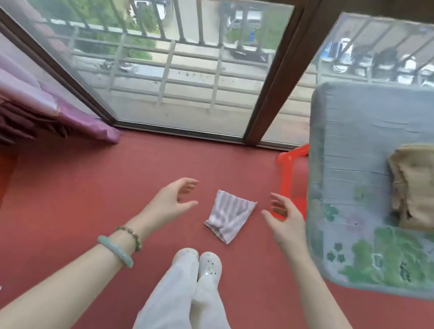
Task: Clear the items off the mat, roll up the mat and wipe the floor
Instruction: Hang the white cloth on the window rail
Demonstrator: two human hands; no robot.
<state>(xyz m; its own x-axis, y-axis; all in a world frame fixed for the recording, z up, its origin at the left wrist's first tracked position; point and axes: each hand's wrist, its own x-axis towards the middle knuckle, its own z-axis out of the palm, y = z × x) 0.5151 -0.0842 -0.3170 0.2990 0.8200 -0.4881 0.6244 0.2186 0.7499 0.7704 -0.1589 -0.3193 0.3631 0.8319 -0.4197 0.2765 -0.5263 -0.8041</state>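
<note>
A striped pink-and-white cloth (229, 215) lies crumpled on the red floor (94, 203) in front of my feet. My left hand (174, 196) hovers to the left of it, fingers loosely spread and holding nothing. My right hand (283, 220) hovers to the right of the cloth, also empty with relaxed fingers. Neither hand touches the cloth. A thick grey-blue mat with a green floral print (373, 185) lies at the right, raised above the floor. A folded tan cloth (430, 189) rests on top of it.
A glass sliding door with a brown frame (272, 89) closes off the far side. Pink curtains (25, 100) hang at the left. A red plastic item (290, 168) sits beside the mat. My white shoes (198, 264) stand just behind the cloth.
</note>
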